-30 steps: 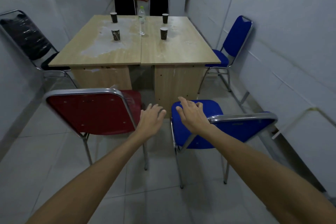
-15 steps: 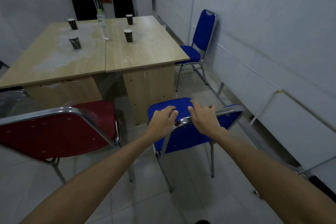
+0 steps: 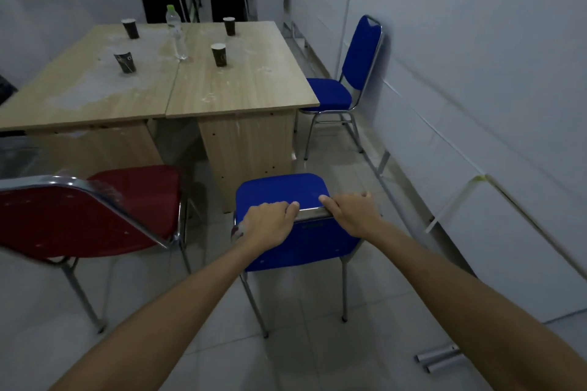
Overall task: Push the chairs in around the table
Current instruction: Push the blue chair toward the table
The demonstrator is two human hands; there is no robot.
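A blue chair (image 3: 282, 190) with a chrome frame stands in front of me, its seat facing the wooden table (image 3: 241, 89) and set back from it. My left hand (image 3: 270, 220) grips the left part of its top rail. My right hand (image 3: 352, 213) grips the right part. A red chair (image 3: 73, 222) stands to the left, also pulled out from the table. Another blue chair (image 3: 343, 92) sits at the table's right side against the wall. Two black chairs (image 3: 162, 1) stand at the far end.
Several dark paper cups (image 3: 219, 54) and a clear water bottle (image 3: 176, 35) stand on the table. The white wall (image 3: 476, 73) runs close along the right. Metal tubes (image 3: 440, 359) lie on the tiled floor at the lower right.
Both hands went from hovering open near the blue chair's back to closing on its top rail. My view has swung right and closer, so the blue chair is now centred.
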